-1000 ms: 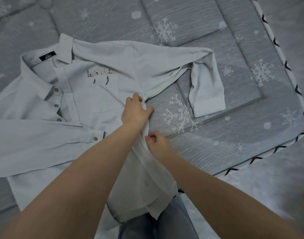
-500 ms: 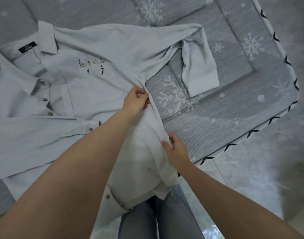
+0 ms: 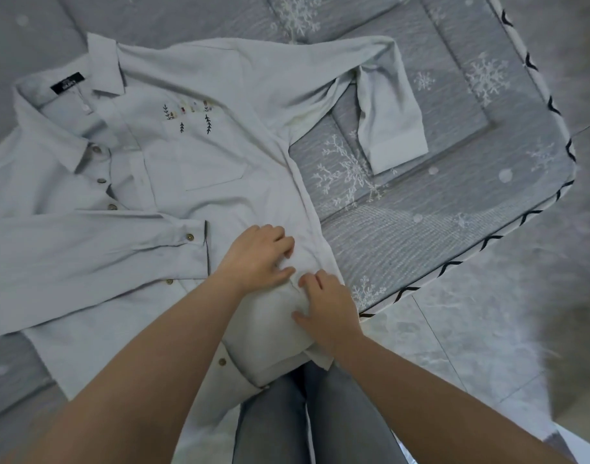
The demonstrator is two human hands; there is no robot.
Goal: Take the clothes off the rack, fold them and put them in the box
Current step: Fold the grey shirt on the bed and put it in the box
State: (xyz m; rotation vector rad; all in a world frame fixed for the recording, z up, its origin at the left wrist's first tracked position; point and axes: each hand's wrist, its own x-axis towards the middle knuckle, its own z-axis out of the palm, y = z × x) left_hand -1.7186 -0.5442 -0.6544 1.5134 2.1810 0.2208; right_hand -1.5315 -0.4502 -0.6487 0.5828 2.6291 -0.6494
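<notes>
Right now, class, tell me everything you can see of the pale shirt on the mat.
The shirt is pale grey-blue, of thin woven-looking cloth, lying front up on a grey snowflake mat. It has a collar with a black label, brown buttons, and a chest pocket under small embroidery. One sleeve lies folded across the body; the other bends back on the mat. Its hem overhangs the mat's edge. Both hands, left and right, press its lower side.

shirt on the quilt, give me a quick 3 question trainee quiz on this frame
1. True or false: the shirt lies collar-up on the grey snowflake quilt.
2. Which sleeve lies folded across the shirt's front: the one at image left or at image right?
3. Where do the left hand and right hand rest?

Key: 1 true; 2 image left; 3 on the lower shirt edge, near the quilt's edge.
</notes>
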